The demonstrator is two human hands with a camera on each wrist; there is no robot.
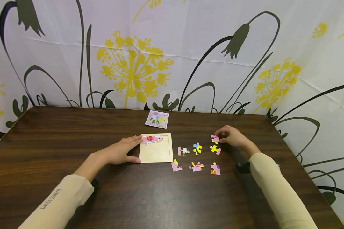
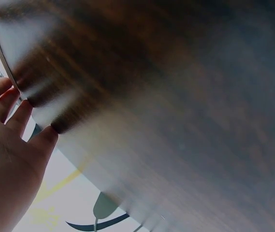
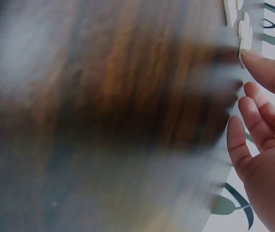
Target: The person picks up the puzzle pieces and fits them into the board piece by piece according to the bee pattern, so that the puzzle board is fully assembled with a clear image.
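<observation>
My left hand (image 1: 117,152) rests at the left edge of a square wooden puzzle board (image 1: 156,156), fingers stretched to its upper left corner and thumb near its lower left. A strip of joined pink puzzle pieces with a red patch (image 1: 150,140) lies along the board's top. Further right, my right hand (image 1: 233,136) pinches a pink puzzle piece (image 1: 214,138) between thumb and index finger, at tabletop height. In the right wrist view the thumb (image 3: 267,72) meets a thin piece's edge. The left wrist view shows the left hand's fingers (image 2: 43,140) extended; the board is mostly out of sight there.
Loose puzzle pieces lie right of the board, among them a yellow and pink one (image 1: 215,149), a blue and yellow one (image 1: 197,148) and a pink one (image 1: 176,165). A bee picture card (image 1: 157,119) lies behind the board. A floral curtain (image 1: 189,57) hangs behind the dark table (image 1: 149,197).
</observation>
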